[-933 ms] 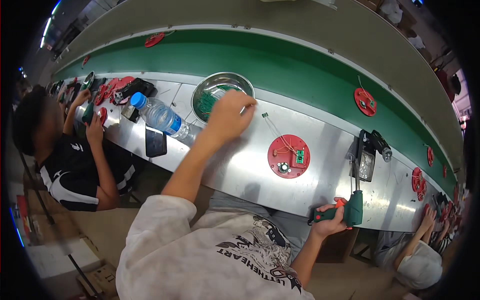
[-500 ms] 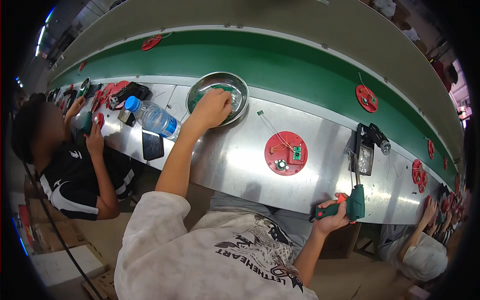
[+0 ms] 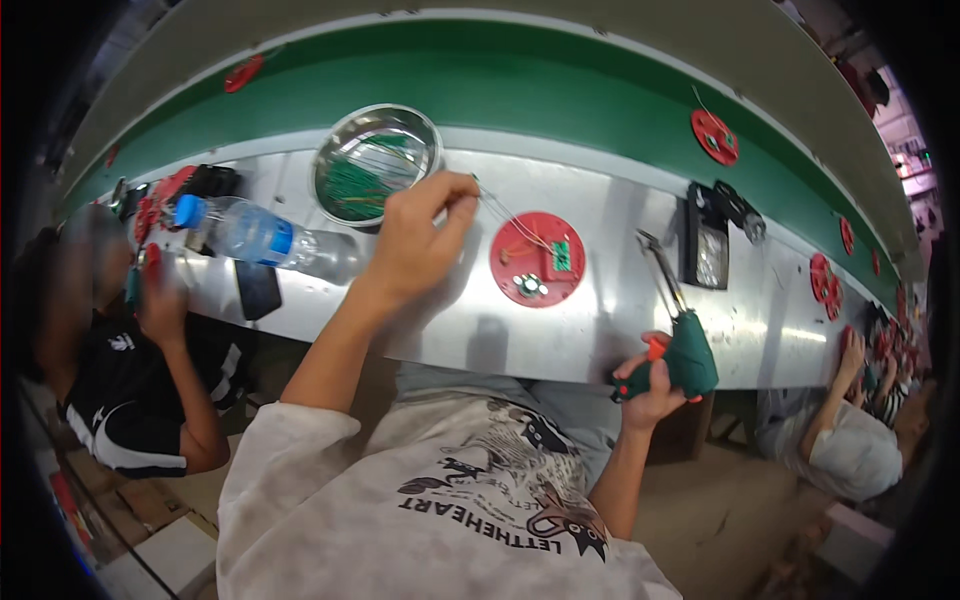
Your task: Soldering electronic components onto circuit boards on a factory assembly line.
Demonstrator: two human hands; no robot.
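One metal bench (image 3: 610,335) meets green panelling (image 3: 560,95); right grip (image 3: 653,398) clasps a soldering gun (image 3: 691,355), left grip (image 3: 420,240) unclear.

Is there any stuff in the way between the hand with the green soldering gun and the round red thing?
Nothing visible is in the way: only the metal benchtop lies between the right hand, with its green soldering gun, and the red disc.

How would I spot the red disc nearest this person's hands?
On the metal bench, look between the steel bowl and the green tool. The red disc lies flat there. Unlike the other red discs, its pale wires run toward the left hand.
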